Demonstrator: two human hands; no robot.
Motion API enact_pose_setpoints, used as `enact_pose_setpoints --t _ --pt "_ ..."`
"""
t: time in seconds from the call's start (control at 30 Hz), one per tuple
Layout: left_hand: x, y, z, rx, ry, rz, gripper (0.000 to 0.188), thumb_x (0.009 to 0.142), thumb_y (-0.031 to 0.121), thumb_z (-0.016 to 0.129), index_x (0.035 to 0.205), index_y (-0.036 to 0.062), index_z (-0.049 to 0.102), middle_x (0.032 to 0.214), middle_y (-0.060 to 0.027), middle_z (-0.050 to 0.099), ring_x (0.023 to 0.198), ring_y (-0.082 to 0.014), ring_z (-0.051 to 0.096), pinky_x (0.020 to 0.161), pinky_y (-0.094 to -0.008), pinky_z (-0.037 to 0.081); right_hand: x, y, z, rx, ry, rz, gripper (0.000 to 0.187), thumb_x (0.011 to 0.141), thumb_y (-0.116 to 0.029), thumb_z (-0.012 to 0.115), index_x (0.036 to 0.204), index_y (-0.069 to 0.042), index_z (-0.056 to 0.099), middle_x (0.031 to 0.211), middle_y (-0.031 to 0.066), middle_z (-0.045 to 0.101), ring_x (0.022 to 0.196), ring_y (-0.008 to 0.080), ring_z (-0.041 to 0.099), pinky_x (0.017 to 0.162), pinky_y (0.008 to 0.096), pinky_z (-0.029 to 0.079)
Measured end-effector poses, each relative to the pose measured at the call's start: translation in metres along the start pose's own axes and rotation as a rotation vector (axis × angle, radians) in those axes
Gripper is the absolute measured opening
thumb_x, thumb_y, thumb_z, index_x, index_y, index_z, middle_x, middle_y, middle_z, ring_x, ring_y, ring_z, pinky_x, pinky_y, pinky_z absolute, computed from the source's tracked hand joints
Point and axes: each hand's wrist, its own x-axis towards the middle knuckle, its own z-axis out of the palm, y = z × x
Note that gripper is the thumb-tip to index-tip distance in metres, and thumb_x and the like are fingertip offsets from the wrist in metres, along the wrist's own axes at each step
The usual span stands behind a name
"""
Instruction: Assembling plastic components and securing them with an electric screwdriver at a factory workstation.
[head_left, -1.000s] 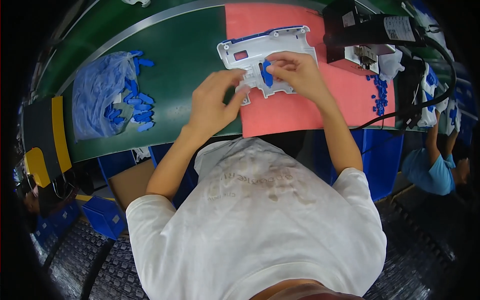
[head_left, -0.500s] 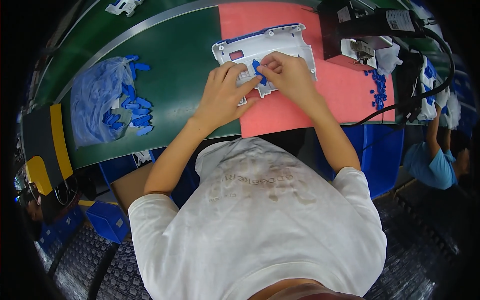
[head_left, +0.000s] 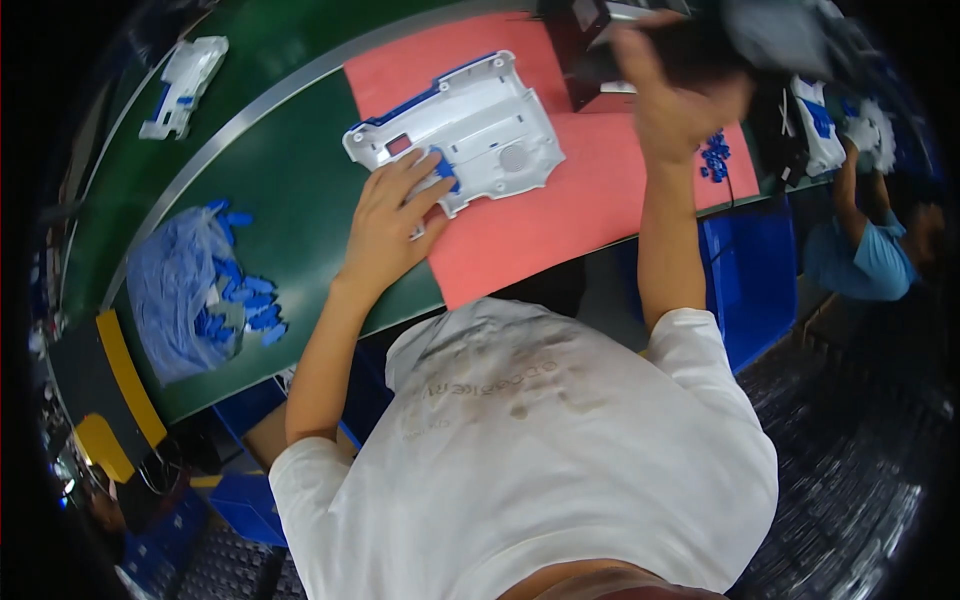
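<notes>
A white plastic housing (head_left: 488,135) with a blue edge lies, inner side up, on the pink mat. At its left end my left hand (head_left: 390,215) grips it, the fingers over the inner face and the thumb at the near edge. Under those fingertips sits an elongated blue plastic piece (head_left: 443,170), partly covered. My right hand (head_left: 675,120), smeared by motion, is raised at the far right of the mat. Its thumb and fingers are wrapped round a black corded tool (head_left: 690,52), whose far end is blurred too.
Left on the green table (head_left: 300,200) lies a clear bag (head_left: 175,295) spilling blue pieces. Small blue parts (head_left: 716,157) lie on the right of the pink mat (head_left: 590,190). Another white housing (head_left: 188,85) rests beyond the metal rail. A co-worker (head_left: 865,250) is at the right.
My right hand has left the blue piece, moved right and away, and taken hold of the black tool. My left hand stays at the housing. The whole view has turned.
</notes>
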Motion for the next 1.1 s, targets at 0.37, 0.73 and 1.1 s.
enact_pose_setpoints --t 0.37,0.73,1.1 --pt "0.036 -0.016 0.012 -0.054 -0.005 0.058 0.041 0.07 0.008 0.077 0.111 0.0096 0.07 0.131 -0.0093 0.06 0.126 -0.0317 0.052 0.105 -0.0458 0.041 0.031 0.011 -0.023 0.368 0.375 0.233 0.058 0.081 0.011 0.061 0.134 0.007 0.039 0.068 0.0033 0.055 0.048 0.0136 0.054 0.049 0.0274 0.046" --pt "0.041 -0.024 0.023 -0.024 0.045 0.04 0.043 0.07 0.009 0.078 0.112 0.0106 0.068 0.133 -0.0081 0.058 0.127 -0.0314 0.051 0.105 -0.0457 0.04 0.006 0.004 -0.024 0.437 0.23 0.348 0.051 0.078 0.014 0.061 0.125 0.007 0.045 0.066 0.0072 0.059 0.046 0.0162 0.054 0.046 0.0315 0.047" --pt "0.045 -0.021 0.026 -0.028 0.048 0.057 0.042 0.073 0.011 0.074 0.115 0.0113 0.067 0.13 -0.0046 0.059 0.128 -0.0288 0.049 0.103 -0.0458 0.041 0.007 -0.057 0.117 0.574 0.168 0.457 0.058 0.078 0.011 0.061 0.131 0.006 0.037 0.068 0.0043 0.055 0.048 0.0116 0.052 0.044 0.0254 0.043"
